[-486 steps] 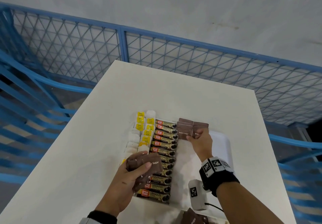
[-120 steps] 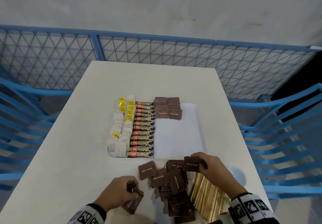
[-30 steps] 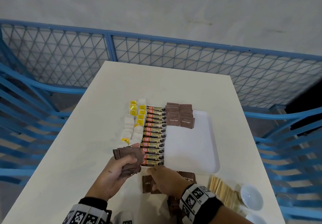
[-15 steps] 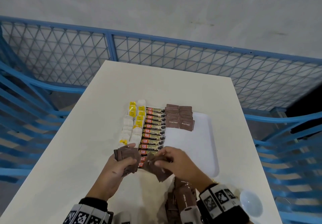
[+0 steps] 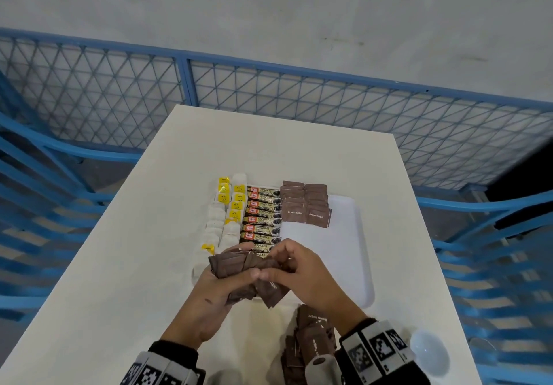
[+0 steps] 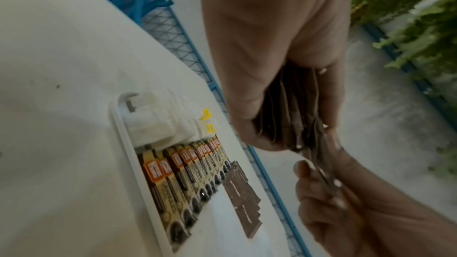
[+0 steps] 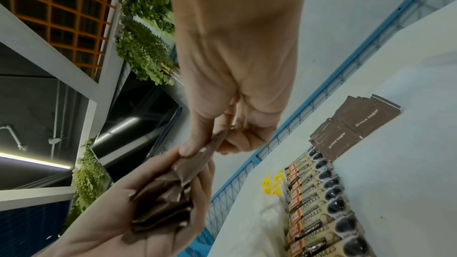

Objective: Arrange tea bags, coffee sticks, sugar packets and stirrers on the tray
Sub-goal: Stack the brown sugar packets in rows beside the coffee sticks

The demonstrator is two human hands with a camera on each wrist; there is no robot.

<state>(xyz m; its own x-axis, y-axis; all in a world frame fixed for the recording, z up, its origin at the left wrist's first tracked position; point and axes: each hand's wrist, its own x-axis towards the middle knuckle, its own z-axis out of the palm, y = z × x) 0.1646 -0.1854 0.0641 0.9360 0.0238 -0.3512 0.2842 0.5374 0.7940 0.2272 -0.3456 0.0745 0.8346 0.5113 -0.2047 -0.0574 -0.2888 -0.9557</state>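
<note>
A white tray (image 5: 353, 253) holds rows of tea bags (image 5: 227, 214), coffee sticks (image 5: 263, 220) and brown sugar packets (image 5: 305, 208) at its far end. Above the tray's near-left corner my left hand (image 5: 221, 283) grips a stack of brown sugar packets (image 5: 230, 265). My right hand (image 5: 299, 274) pinches one packet (image 7: 205, 153) against that stack. The wrist views show the same grip: the left hand (image 6: 272, 85) round the stack (image 6: 289, 120), and the right hand (image 7: 235, 105) meeting it.
More loose brown sugar packets (image 5: 311, 339) lie on the white table (image 5: 119, 265) near the front edge. A small white bowl (image 5: 429, 354) sits at the near right. Blue mesh railing (image 5: 269, 91) surrounds the table.
My right hand has come up from the loose pile with a packet and joined my left hand's stack. Both hands now meet over the tray's near-left corner.
</note>
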